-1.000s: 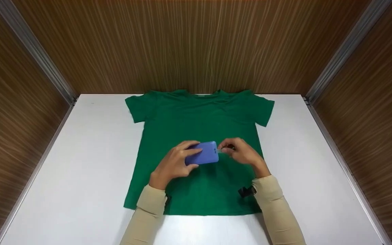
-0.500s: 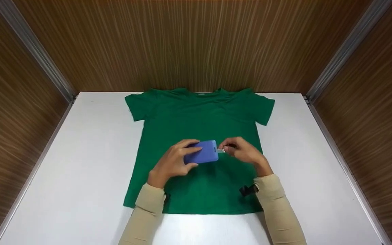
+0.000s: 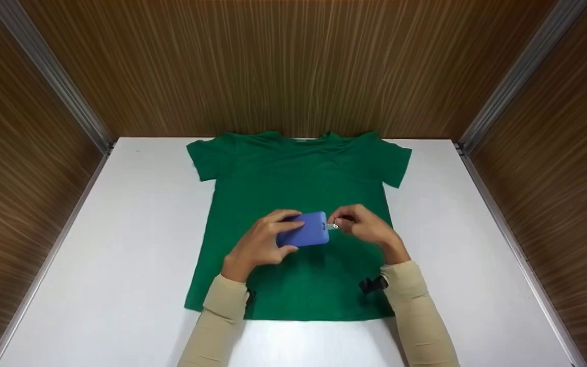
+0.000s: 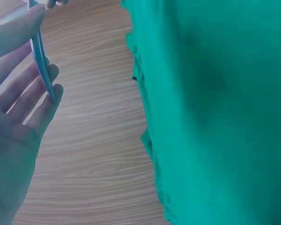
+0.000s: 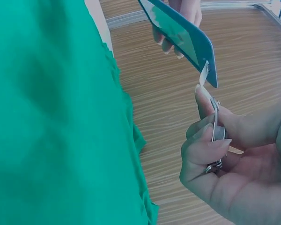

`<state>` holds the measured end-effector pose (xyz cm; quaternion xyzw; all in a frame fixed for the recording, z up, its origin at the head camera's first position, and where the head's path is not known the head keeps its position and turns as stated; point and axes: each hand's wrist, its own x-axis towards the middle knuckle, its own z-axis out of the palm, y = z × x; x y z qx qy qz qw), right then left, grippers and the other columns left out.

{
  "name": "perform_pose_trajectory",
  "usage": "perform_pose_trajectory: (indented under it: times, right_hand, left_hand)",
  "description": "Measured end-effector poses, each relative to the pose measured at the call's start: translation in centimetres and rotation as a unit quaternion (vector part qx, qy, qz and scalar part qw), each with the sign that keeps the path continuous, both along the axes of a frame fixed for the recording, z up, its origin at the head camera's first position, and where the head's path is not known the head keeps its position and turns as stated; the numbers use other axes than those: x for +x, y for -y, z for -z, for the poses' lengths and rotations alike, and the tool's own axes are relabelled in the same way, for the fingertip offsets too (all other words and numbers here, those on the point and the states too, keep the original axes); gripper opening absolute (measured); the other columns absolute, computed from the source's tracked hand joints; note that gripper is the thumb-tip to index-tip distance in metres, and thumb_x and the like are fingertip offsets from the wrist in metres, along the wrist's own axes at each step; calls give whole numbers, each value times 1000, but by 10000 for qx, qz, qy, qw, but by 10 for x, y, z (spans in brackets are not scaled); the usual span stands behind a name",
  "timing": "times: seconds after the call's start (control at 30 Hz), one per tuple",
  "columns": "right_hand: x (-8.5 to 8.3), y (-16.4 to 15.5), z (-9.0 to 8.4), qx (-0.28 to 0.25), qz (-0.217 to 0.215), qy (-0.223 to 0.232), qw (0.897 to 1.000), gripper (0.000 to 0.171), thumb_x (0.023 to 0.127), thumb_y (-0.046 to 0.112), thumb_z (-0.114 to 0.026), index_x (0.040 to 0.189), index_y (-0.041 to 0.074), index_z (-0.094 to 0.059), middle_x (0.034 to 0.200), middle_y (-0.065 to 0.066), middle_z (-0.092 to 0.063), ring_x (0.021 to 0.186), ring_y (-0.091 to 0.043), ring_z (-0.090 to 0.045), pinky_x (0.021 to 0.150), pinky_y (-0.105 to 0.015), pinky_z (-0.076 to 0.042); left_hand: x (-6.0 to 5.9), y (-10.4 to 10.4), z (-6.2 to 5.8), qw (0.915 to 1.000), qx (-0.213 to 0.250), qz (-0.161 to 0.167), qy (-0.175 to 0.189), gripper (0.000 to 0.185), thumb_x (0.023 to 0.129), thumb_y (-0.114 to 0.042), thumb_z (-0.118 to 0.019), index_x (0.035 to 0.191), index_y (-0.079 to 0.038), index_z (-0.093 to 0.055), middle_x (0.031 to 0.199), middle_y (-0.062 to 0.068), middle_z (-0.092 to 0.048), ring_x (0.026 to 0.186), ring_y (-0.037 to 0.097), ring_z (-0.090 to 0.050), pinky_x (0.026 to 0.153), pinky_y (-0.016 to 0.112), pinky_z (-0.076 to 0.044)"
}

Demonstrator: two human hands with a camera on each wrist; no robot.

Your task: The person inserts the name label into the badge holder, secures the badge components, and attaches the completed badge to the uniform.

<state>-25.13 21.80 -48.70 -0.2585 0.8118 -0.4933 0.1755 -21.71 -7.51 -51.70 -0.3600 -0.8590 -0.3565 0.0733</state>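
Observation:
In the head view a purple-blue badge holder [image 3: 304, 230], bluer in the wrist views, is held above a green T-shirt [image 3: 298, 183]. My left hand [image 3: 263, 239] grips its left end, thumb on the lower edge and fingers across the upper edge and face. A window shows on the holder's other side [image 5: 178, 35] in the right wrist view. Through the slot at its right end runs a thin pale strap [image 5: 204, 75], leading to a small metal badge clip [image 5: 218, 133]. Curled fingers and thumb of my right hand [image 3: 362, 224] pinch the strap and clip, partly covering them.
The T-shirt lies flat, sleeves spread, on a white table [image 3: 135, 229]. Wood-patterned panels [image 3: 293, 66] stand at the back and both sides, with metal strips along their corners. A dark wrist strap [image 3: 372, 284] sits at the right cuff.
My right hand has shifted slightly right with the clip, and a shiny round part shows beside its fingertips. The badge holder has moved very little; my left hand keeps its grip.

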Motion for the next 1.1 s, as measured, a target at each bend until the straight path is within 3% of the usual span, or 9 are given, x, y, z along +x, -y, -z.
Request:
perform_pose_trajectory:
  times: [0.17,0.3,0.53,0.77,1.1]
  right_hand:
    - [1,5,0,-80,-34,84,9999,24,108,4,-48,113,-8,-68,86,-20,-57,65,-6,-45,62,-21,-42]
    - [4,9,-2,-261,78,64,9996,24,108,6,-48,114,-8,-66,88,-17,-57,69,-8,-48,64,-22,-45]
    - [13,20,-9,-698,189,-81,9973,24,108,7,-49,117,-12,-60,88,-10,-56,70,-9,-49,67,-21,-47]
    - [20,33,-12,-884,326,-191,9954,19,107,6,-51,114,-9,-61,90,-15,-57,70,-10,-50,69,-23,-49]
    - [22,42,-8,-757,307,-528,9953,18,107,7,-53,109,-8,-63,87,-18,-57,69,-15,-51,67,-23,-48]
  left_hand:
    - [0,0,1,9999,-92,-60,-48,56,85,-17,-85,137,-11,-68,146,15,-59,134,37,-58,111,55,-49]
    - [0,-1,1,9998,-86,-142,147,64,84,-16,-86,144,-12,-62,146,14,-58,132,37,-59,111,56,-48]
    - [-2,-5,4,9991,13,-28,431,90,83,-14,-87,159,-15,-40,146,15,-55,126,35,-61,110,54,-50]
    - [-4,-11,7,9988,64,89,474,111,81,-13,-89,167,-23,-19,145,17,-52,123,35,-62,107,50,-53]
    - [-3,-13,9,9991,-55,76,406,107,84,-21,-88,166,-28,-20,142,12,-55,117,31,-63,104,45,-56]
